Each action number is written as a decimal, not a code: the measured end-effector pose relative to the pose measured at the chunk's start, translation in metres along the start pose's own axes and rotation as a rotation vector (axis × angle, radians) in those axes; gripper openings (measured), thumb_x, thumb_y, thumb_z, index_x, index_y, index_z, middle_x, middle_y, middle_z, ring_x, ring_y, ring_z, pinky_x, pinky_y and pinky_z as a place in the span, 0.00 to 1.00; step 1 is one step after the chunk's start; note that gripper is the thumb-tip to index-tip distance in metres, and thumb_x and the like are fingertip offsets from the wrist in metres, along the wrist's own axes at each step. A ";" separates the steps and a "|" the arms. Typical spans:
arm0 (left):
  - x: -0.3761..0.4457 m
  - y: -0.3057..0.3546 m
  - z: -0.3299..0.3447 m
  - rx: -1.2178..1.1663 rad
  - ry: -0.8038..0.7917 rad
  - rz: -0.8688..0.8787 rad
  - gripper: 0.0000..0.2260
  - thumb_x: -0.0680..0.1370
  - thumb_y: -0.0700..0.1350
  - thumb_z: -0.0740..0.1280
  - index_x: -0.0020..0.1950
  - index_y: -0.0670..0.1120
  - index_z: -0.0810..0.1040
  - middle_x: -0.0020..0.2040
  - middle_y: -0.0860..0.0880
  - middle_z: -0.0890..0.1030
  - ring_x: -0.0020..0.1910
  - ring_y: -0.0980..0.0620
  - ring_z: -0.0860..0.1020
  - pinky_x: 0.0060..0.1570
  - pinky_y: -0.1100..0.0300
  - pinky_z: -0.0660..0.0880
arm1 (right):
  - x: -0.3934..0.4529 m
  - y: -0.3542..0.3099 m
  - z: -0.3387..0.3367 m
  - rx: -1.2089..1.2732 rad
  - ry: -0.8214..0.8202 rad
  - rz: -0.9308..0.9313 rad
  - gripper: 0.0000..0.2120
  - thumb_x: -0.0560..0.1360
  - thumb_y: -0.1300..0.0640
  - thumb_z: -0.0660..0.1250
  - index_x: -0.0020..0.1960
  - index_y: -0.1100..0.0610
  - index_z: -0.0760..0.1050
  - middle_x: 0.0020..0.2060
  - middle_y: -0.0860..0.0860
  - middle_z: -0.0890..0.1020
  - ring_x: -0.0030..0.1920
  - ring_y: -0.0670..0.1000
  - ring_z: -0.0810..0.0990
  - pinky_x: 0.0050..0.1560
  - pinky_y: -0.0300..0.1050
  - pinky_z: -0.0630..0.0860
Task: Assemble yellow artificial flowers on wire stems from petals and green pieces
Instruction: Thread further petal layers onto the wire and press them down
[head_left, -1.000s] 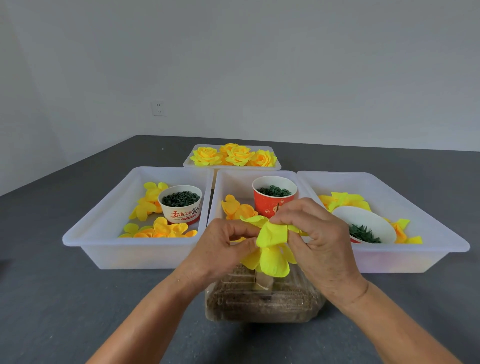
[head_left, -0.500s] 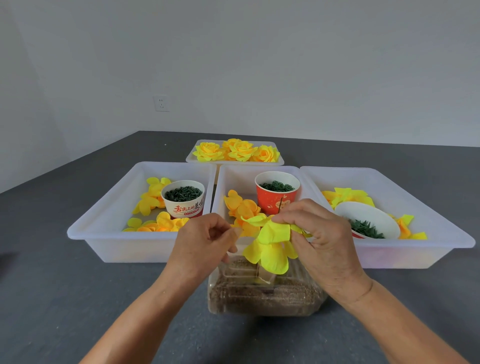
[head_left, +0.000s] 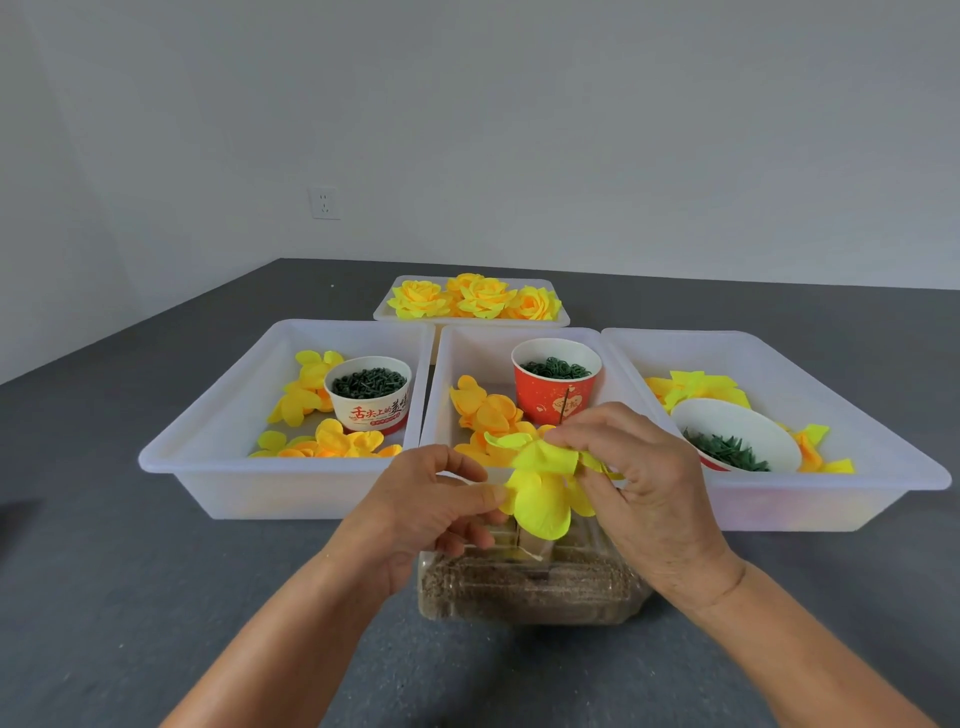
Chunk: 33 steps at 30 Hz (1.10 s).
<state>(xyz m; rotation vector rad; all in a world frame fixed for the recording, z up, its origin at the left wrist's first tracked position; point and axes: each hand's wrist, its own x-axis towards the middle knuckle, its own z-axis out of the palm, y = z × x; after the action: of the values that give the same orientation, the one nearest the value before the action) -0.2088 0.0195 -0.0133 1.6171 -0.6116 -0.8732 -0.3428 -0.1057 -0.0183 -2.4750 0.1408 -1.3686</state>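
Altogether 3 tubs (head_left: 291, 488), 3 cups (head_left: 370, 395).

I cannot see the stem under the yellow petals (head_left: 543, 499), which the right hand (head_left: 639, 483) and left hand (head_left: 431, 504) cover in part; the sand-filled clear box (head_left: 524, 587) sits half hidden behind both hands; the print on the white cup (head_left: 370, 397) is too small for me to read; both forearms are cut off by the lower edge; the tipped bowl (head_left: 737, 434) hides the petals behind it.
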 end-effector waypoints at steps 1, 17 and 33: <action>0.000 0.000 0.000 0.008 0.003 0.003 0.11 0.72 0.38 0.72 0.50 0.39 0.74 0.32 0.44 0.83 0.24 0.52 0.77 0.22 0.64 0.68 | 0.000 0.000 -0.001 0.009 0.008 0.011 0.11 0.66 0.69 0.68 0.48 0.62 0.82 0.42 0.53 0.83 0.43 0.53 0.81 0.45 0.45 0.77; -0.008 0.003 0.014 0.896 0.290 0.979 0.23 0.63 0.35 0.74 0.57 0.43 0.79 0.57 0.46 0.78 0.56 0.43 0.75 0.52 0.51 0.74 | -0.002 0.013 -0.002 0.142 0.044 0.106 0.09 0.66 0.70 0.69 0.44 0.62 0.82 0.41 0.50 0.82 0.44 0.44 0.79 0.49 0.33 0.74; 0.000 0.001 0.020 0.829 0.411 1.178 0.08 0.68 0.36 0.68 0.44 0.41 0.83 0.42 0.47 0.82 0.42 0.47 0.78 0.41 0.56 0.76 | -0.007 0.012 -0.006 -0.009 0.071 0.015 0.09 0.66 0.67 0.69 0.45 0.61 0.83 0.43 0.51 0.84 0.44 0.52 0.82 0.46 0.51 0.76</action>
<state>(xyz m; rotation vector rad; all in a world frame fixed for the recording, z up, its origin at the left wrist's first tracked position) -0.2244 0.0074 -0.0137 1.6357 -1.4979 0.6511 -0.3509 -0.1169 -0.0241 -2.4287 0.1817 -1.4526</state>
